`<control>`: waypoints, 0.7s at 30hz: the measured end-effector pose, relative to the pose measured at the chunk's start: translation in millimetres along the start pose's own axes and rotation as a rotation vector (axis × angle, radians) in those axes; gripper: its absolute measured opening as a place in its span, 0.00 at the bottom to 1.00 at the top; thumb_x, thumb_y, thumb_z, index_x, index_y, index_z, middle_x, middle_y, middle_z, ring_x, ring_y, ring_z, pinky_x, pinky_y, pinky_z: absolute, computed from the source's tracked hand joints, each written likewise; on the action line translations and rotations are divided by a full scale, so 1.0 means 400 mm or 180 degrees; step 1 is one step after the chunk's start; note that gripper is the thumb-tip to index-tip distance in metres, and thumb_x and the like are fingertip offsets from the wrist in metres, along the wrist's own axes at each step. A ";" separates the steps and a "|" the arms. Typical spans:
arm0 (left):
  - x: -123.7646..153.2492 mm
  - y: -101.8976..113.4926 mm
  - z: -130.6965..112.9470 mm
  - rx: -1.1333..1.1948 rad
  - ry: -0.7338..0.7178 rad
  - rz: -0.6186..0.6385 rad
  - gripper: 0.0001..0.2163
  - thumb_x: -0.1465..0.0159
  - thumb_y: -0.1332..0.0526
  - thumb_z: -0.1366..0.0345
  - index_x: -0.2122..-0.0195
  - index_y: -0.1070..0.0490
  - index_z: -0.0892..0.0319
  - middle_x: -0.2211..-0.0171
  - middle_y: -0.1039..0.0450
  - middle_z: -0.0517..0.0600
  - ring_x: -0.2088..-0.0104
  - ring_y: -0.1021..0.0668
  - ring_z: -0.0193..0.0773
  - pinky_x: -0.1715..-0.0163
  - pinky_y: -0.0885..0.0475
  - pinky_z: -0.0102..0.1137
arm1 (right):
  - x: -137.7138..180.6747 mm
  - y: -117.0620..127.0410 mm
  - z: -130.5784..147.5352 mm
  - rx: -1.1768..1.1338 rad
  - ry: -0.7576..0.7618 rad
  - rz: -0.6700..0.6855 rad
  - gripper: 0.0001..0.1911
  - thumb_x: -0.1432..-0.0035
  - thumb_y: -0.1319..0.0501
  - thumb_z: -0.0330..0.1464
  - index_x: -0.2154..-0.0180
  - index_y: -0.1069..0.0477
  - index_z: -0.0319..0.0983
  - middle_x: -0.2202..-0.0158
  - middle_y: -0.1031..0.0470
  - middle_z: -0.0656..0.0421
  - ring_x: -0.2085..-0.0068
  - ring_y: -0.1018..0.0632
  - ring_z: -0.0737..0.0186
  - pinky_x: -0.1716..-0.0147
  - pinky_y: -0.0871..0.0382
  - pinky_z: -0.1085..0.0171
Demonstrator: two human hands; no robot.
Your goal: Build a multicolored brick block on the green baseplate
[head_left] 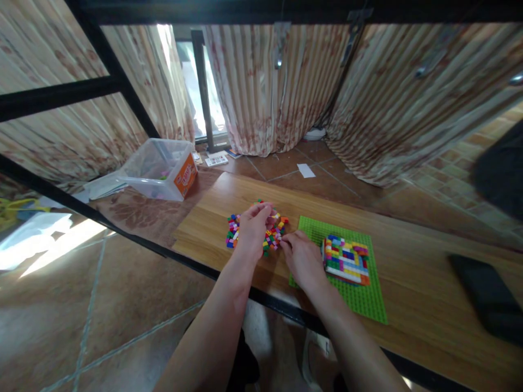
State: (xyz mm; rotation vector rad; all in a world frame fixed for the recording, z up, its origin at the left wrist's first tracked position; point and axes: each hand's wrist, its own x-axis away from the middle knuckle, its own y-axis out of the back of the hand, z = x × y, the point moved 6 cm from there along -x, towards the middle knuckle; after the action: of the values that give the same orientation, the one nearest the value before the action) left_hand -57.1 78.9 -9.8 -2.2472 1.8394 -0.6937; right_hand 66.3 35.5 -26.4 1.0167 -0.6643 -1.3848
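A loose pile of small multicoloured toy bricks [233, 235] lies on the wooden table. Over that pile is my left hand [254, 224], its fingers drawn together; whatever they may hold is hidden. My right hand [303, 256] is at the pile's right edge, with thumb and fingertips closed in a pinch, too small in view to tell on what. Beside it a green baseplate [376, 294] carries a low block of stacked bricks [346, 260], with rows of white, yellow, blue, red and orange. The right wrist passes over the baseplate's left edge.
A clear plastic bin [155, 169] with an orange label stands on the floor beyond the table's left end. A dark flat device [488, 296] lies on the table at right. A black metal bar [134, 106] crosses at left. Striped curtains [261, 92] hang behind.
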 end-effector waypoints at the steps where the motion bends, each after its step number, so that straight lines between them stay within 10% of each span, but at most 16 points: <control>1: -0.001 -0.001 0.001 0.0019 0.0019 0.0008 0.04 0.44 0.35 0.66 0.69 0.25 0.61 0.74 0.26 0.46 0.77 0.27 0.26 0.72 0.32 0.23 | -0.001 0.007 0.003 -0.0050 0.0003 -0.0021 0.12 0.35 0.45 0.30 0.65 0.23 0.40 0.62 0.23 0.53 0.63 0.23 0.59 0.63 0.34 0.62; 6: -0.001 -0.011 0.000 0.0076 -0.0020 0.0072 0.07 0.47 0.33 0.66 0.68 0.24 0.62 0.75 0.25 0.46 0.77 0.27 0.26 0.73 0.33 0.23 | 0.000 0.138 -0.020 -0.0678 -0.0026 -0.0365 0.11 0.36 0.43 0.34 0.66 0.22 0.41 0.65 0.22 0.56 0.64 0.23 0.60 0.62 0.32 0.61; 12: 0.011 -0.039 0.023 -0.0196 0.0032 0.0219 0.09 0.49 0.32 0.64 0.69 0.24 0.62 0.76 0.25 0.47 0.77 0.27 0.28 0.74 0.34 0.24 | 0.046 0.314 -0.223 -0.1141 -0.0769 -0.0860 0.12 0.47 0.35 0.43 0.69 0.20 0.42 0.67 0.19 0.57 0.65 0.21 0.58 0.66 0.30 0.61; 21: 0.027 -0.093 0.056 -0.0808 -0.0011 0.0570 0.07 0.48 0.35 0.66 0.68 0.24 0.62 0.75 0.25 0.47 0.76 0.28 0.29 0.73 0.34 0.26 | 0.077 0.276 -0.326 -0.0965 -0.0678 -0.0323 0.13 0.44 0.38 0.42 0.68 0.20 0.42 0.64 0.20 0.57 0.64 0.22 0.58 0.64 0.32 0.60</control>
State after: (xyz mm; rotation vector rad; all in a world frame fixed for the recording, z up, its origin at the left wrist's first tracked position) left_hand -12.8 73.4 -11.7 -2.1836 2.2027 -0.4481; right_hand 236.0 18.5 6.4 0.6756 -0.5416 -1.6412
